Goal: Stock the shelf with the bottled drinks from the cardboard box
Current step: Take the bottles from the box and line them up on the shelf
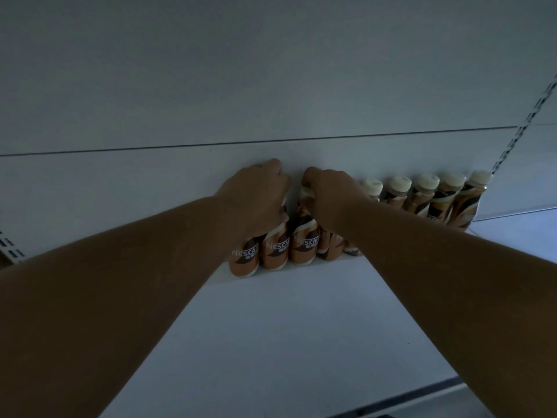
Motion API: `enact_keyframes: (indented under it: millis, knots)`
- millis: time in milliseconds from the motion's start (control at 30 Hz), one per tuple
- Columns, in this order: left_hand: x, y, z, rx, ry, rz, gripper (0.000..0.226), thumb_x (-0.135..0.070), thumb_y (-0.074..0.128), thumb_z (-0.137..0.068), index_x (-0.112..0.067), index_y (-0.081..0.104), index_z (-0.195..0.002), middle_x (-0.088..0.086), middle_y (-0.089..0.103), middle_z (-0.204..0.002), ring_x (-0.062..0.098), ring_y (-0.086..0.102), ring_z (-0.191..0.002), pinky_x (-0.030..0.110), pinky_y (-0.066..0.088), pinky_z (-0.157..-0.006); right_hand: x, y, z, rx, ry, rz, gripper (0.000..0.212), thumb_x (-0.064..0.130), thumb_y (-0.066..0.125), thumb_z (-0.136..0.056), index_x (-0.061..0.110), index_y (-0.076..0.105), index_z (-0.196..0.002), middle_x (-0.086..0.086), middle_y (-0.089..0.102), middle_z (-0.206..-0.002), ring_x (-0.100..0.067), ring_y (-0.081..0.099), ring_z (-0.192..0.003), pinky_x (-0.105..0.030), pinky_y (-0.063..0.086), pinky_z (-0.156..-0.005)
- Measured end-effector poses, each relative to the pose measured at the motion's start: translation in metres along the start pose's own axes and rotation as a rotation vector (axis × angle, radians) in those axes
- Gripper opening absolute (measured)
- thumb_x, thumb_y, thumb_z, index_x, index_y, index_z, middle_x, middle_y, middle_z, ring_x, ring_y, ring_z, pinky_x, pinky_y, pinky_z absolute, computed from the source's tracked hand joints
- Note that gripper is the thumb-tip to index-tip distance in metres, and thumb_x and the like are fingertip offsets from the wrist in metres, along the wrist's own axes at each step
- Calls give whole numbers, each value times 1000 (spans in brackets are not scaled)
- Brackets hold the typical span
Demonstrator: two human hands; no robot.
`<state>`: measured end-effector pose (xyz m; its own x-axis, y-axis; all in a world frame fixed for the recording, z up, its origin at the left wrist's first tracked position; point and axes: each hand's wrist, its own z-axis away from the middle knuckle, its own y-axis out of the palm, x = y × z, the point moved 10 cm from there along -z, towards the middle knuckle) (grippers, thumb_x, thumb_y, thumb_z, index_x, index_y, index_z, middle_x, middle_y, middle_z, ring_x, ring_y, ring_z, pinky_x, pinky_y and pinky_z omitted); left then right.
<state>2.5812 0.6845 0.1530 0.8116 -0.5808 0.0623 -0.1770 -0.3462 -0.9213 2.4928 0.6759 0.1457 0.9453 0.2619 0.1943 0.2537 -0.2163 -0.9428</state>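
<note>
A row of brown coffee bottles with cream caps stands along the back of the white shelf [286,327]. My left hand [256,194] is closed over the tops of two bottles [259,251] at the row's left end. Beside it, my right hand [328,191] grips the cap end of another bottle [304,242]. Both forearms reach in from the near edge and hide part of the row. More bottles [434,197] run on to the right, standing free. The cardboard box is out of view.
The white back panel [271,86] rises behind the row. Slotted shelf uprights show at the far right [524,122] and far left [12,248]. The shelf's front edge [422,396] runs along the bottom right. Light is dim.
</note>
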Motion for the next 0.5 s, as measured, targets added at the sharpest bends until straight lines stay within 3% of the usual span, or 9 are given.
enact_keyframes:
  millis: [167,500]
  knots:
    - [-4,0,2,-11,5,-53,23,-20,66,-82,-11,57,-102,9,50,-97,26,52,-84,33,35,-63,1,0,-2,37,30,-6,24,17,54,-90,13,52,-113,-9,55,-97,-24,49,-84,-32,36,-68]
    - [-7,0,1,9,-33,-25,21,-17,65,-81,-10,55,-99,10,50,-102,28,54,-90,39,47,-71,1,-3,-1,15,33,8,25,16,53,-90,14,53,-115,-12,59,-105,-28,54,-95,-32,36,-71]
